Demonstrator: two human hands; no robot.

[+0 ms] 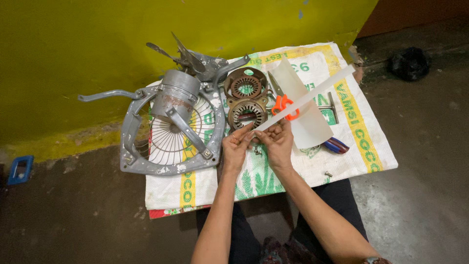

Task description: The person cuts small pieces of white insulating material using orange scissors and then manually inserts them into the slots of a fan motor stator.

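- Your left hand (pixel 236 145) and right hand (pixel 277 140) are close together, both pinching the near end of a long white strip (pixel 307 97), which rises away to the right above the woven sack (pixel 364 142).
- Keep the strip flat between your fingertips, without a twist.
- Orange scissors (pixel 284 105) and a white sheet (pixel 305 117) lie just beyond it.
- Two stator rings (pixel 246 98) and a grey fan frame (pixel 168 129) crowd your left side; small screws (pixel 328 173) lie loose.

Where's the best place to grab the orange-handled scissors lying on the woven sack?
Probably by the orange handle loops, coming from above on the near side. The metal blades point away toward the yellow wall, and the long white paper strip crosses over the loops, so lift it aside first.
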